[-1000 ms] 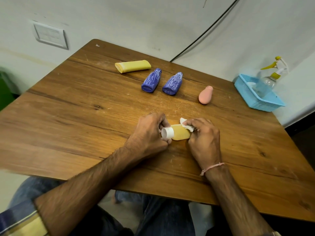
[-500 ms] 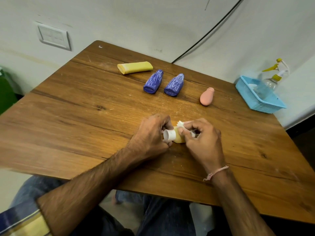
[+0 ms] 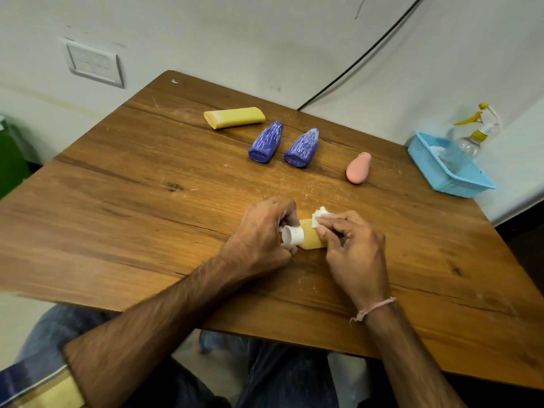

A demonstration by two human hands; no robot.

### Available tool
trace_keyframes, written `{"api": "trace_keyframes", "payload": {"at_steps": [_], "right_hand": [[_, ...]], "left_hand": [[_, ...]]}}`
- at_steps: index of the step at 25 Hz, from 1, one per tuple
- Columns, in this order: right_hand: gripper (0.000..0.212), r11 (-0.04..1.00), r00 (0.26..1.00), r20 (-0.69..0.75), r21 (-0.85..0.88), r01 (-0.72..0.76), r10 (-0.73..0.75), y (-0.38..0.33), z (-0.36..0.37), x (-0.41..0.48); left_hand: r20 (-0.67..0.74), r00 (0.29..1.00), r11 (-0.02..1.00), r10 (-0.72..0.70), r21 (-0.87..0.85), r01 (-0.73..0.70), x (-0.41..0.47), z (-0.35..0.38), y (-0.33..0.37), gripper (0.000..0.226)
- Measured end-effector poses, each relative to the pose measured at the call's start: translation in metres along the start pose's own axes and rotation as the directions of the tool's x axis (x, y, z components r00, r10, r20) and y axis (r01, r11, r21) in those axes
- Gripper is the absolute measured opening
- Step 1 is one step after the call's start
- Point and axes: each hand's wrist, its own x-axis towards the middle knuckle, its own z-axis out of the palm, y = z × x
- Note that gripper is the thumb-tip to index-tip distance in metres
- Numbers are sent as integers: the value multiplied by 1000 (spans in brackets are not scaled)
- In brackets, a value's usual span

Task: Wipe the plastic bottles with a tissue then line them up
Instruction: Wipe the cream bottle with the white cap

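On the worktop (image 3: 147,216), the left hand (image 3: 265,231) grips the small yellow bottle (image 3: 309,239) by its white cap (image 3: 292,236), holding it on its side in front of the person. The tissue (image 3: 319,214) has slid from the bottle's far end towards the cap over the last second, so this one is mid-wipe and not ready for lining up. The right hand (image 3: 353,251) pinches that tissue against the bottle, fingers bent, wrist low.

The right hand (image 3: 353,251) has drawn back from the cap end of the yellow bottle (image 3: 310,240), baring more of its body, and the tissue (image 3: 320,214), mostly hidden under the fingers (image 3: 332,222), now seems to lie on the bottle's far edge.
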Motion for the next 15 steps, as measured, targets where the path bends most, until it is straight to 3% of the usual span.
{"api": "trace_keyframes", "payload": {"at_steps": [2, 6, 12, 15], "right_hand": [[21, 994, 993, 25, 15, 111, -111, 1, 1, -4], [17, 998, 997, -54, -24, -62, 60, 16, 1, 16], [20, 993, 993, -7, -40, 114, -114, -13, 15, -3], [21, 1000, 998, -59, -17, 20, -21, 12, 7, 3]], "left_hand": [[-1, 1000, 1000, 22, 13, -22, 0, -1, -2, 36], [18, 1000, 1000, 5, 28, -6, 0, -2, 1, 36], [-27, 1000, 999, 10, 39, -9, -1, 0, 1, 38], [-2, 1000, 998, -12, 55, 13, 0, -1, 0, 40]]}}
